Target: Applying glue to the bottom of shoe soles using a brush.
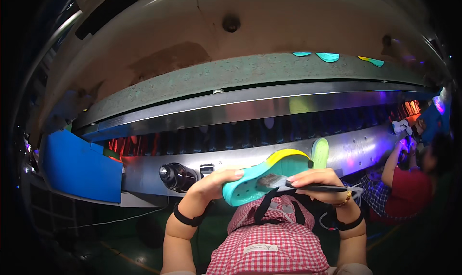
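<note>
A turquoise shoe sole with a yellow band along its far edge is held up in front of me. My left hand is closed on its left end, the thumb lying over the rim. In my right hand is a brush with a dark handle; its pale bristles touch or hover just over the hollow inside of the sole, I cannot tell which. Just beyond my right hand, a light green sole lies on the metal ledge.
A black pot-like container stands on the metal ledge to my left. Behind a steel rail, a green conveyor belt carries several soles under a large housing. A blue panel is at far left. A co-worker works at right.
</note>
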### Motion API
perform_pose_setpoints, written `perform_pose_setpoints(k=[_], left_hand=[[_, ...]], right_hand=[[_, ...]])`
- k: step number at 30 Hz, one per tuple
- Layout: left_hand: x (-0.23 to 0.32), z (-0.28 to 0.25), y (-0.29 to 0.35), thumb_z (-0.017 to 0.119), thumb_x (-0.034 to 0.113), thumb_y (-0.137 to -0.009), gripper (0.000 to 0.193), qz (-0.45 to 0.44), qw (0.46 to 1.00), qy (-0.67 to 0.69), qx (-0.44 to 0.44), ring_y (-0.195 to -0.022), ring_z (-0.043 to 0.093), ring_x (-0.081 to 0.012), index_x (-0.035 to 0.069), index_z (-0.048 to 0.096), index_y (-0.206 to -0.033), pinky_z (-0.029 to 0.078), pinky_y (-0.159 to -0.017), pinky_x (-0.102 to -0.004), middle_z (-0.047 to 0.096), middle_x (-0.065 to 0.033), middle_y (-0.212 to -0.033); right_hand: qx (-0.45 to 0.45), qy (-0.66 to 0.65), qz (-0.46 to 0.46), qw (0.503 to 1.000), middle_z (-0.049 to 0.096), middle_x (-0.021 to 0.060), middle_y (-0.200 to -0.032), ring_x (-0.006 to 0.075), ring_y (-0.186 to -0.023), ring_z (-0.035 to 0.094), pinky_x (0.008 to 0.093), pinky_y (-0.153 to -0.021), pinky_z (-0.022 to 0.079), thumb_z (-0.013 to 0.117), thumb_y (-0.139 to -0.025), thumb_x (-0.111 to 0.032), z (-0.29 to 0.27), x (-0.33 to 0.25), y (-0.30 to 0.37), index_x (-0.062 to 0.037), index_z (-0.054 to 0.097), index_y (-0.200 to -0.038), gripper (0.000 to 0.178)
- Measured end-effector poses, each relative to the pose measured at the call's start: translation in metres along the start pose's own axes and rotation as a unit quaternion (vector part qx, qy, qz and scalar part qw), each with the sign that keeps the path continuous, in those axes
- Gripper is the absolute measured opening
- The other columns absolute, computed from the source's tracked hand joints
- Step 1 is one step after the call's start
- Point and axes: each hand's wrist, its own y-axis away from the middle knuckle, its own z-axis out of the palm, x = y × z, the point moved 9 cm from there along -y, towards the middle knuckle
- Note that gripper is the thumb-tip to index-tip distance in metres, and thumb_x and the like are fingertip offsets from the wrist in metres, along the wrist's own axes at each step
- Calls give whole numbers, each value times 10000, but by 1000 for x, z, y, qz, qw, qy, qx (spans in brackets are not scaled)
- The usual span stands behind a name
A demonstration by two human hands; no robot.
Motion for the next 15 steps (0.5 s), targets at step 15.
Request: perform_pose_setpoints(k=[15], left_hand=[[-73,-13,-62,101,767,-728,913,106,938,314,101,-1065,477,-360,94,322,-1303,370,-915,-500,480,-214,-1165]], right_hand=[[153,-47,130,978,639,127,-875,160,-780,616,245,-695,492,657,-705,-12,15,53,5,5,646,-890,185]])
